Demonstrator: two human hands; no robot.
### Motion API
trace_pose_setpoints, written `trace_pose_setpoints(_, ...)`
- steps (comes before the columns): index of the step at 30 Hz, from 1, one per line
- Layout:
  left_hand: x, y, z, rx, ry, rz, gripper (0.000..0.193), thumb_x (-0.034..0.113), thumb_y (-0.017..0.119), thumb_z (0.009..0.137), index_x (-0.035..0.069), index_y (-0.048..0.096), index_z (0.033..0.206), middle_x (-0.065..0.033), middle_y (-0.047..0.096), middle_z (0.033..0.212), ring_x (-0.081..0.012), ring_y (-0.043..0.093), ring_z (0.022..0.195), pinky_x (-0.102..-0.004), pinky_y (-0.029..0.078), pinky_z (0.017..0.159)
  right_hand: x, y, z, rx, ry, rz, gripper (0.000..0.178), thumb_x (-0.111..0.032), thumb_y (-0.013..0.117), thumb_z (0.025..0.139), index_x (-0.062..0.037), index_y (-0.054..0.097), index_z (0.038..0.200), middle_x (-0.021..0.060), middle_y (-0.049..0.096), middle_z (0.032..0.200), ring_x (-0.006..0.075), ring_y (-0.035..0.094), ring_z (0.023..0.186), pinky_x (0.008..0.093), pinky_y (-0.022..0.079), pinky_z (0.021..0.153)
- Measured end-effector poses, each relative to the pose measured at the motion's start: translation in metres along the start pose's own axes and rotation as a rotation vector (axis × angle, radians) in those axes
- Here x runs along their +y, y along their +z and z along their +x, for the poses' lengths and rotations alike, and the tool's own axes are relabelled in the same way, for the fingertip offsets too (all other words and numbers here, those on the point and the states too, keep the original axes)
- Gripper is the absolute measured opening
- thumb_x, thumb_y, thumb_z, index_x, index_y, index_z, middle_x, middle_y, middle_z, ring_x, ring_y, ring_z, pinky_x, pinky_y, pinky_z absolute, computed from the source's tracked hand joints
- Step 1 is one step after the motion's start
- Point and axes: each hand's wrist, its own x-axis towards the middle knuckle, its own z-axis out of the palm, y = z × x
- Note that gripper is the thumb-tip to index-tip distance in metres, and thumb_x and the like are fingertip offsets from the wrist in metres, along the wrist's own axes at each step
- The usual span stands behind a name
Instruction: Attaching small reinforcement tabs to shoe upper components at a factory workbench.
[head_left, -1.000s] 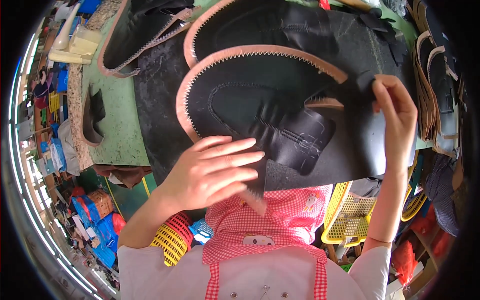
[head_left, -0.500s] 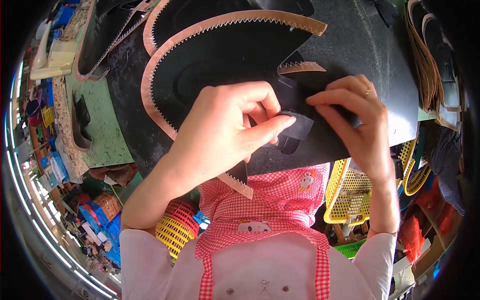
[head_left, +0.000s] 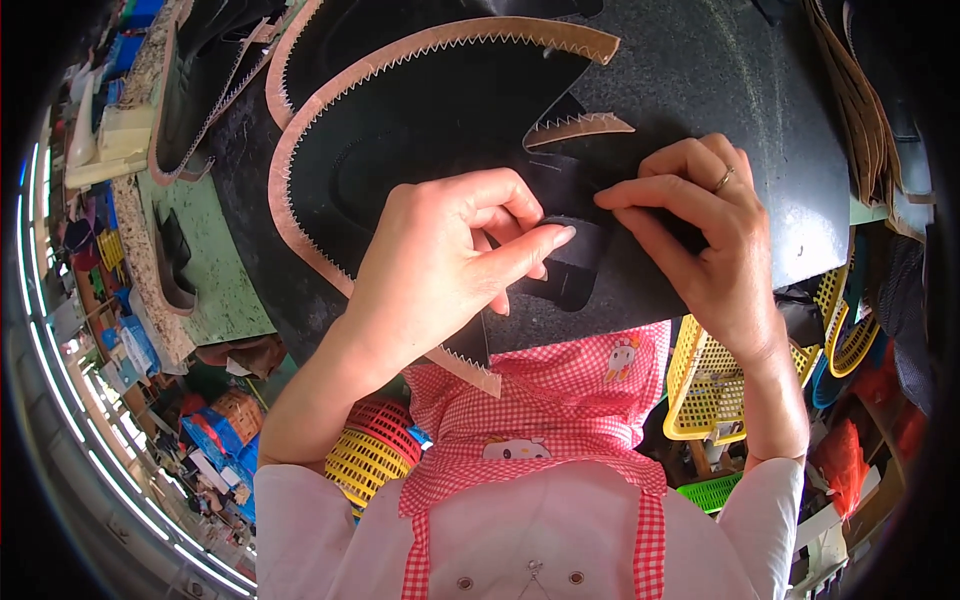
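Observation:
A large curved black piece point(head_left: 420, 130), with the look of a shoe upper, lies on the dark work surface. Its rim carries a tan strip point(head_left: 285, 190) fixed by white zigzag stitching, and a short tan-edged end point(head_left: 585, 126) sticks out at the right. My left hand point(head_left: 455, 235) is closed in a pinch on a small black strip point(head_left: 575, 240) at the piece's near side. At the strip's far right edge, the thumb and forefinger of my right hand point(head_left: 705, 205) are pinched together; what they hold, if anything, is too dark to make out.
More tan-edged black pieces point(head_left: 185, 150) lie at the far left, by a green surface point(head_left: 225, 270). A stack of brown pieces point(head_left: 860, 110) hangs at the far right. Yellow baskets point(head_left: 690, 385) stand below the right edge, and red and yellow baskets point(head_left: 370, 460) below left.
The small black strip, raised and tilted before, now lies flatter against the piece. My right fingertips have come slightly closer to my left. The view has shifted a little.

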Motion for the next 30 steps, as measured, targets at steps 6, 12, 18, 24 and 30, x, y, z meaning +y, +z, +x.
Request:
trace_pose_setpoints(6,0.001,0.002,0.0,0.023,0.026,0.036,0.016,0.007,0.077,0.093,-0.003,0.066,0.088,-0.0086,0.072,0.071,-0.0056,0.063,0.053,-0.0196,0.047,0.043,0.0,0.001,0.0,0.03,-0.01,0.001,0.019,-0.008,0.081,0.078,-0.0128,0.079,0.096,0.0018,0.064,0.093,0.0222,0.059,0.093,0.0361,0.046,0.087)
trace_pose_setpoints(12,-0.001,0.003,0.0,0.032,0.03,0.047,0.016,0.007,0.078,0.092,-0.003,0.066,0.088,-0.0073,0.072,0.07,-0.0061,0.066,0.057,-0.0202,0.048,0.044,-0.01,0.003,0.003,0.055,-0.004,-0.021,0.016,-0.011,0.083,0.076,-0.0142,0.077,0.091,-0.0006,0.064,0.09,0.0224,0.059,0.091,0.0373,0.044,0.086)
trace_pose_setpoints(18,-0.001,-0.001,0.0,0.013,0.177,0.266,0.016,0.008,0.079,0.091,-0.001,0.065,0.088,-0.0057,0.07,0.068,-0.0069,0.067,0.057,-0.0222,0.048,0.046,-0.018,0.006,-0.001,0.006,-0.011,-0.098,0.014,-0.012,0.081,0.076,-0.0165,0.075,0.088,-0.0038,0.066,0.089,0.0206,0.06,0.091,0.0364,0.041,0.088)
trace_pose_setpoints(24,0.001,-0.009,0.007,-0.076,0.363,0.457,0.022,0.014,0.076,0.093,0.001,0.059,0.085,-0.0061,0.061,0.06,-0.0112,0.06,0.049,-0.0294,0.042,0.046,-0.023,0.007,-0.002,0.023,-0.032,-0.123,0.013,-0.011,0.08,0.077,-0.0164,0.075,0.088,-0.0037,0.068,0.089,0.0197,0.062,0.091,0.0375,0.041,0.09)
trace_pose_setpoints(30,0.01,-0.015,0.008,-0.132,0.307,0.54,0.029,0.016,0.074,0.095,0.003,0.053,0.08,-0.0038,0.051,0.056,-0.0089,0.054,0.048,-0.0299,0.038,0.047,-0.024,0.009,-0.003,0.04,-0.026,-0.155,0.012,-0.011,0.079,0.077,-0.0157,0.075,0.087,-0.0032,0.067,0.089,0.0203,0.062,0.091,0.0382,0.042,0.092)
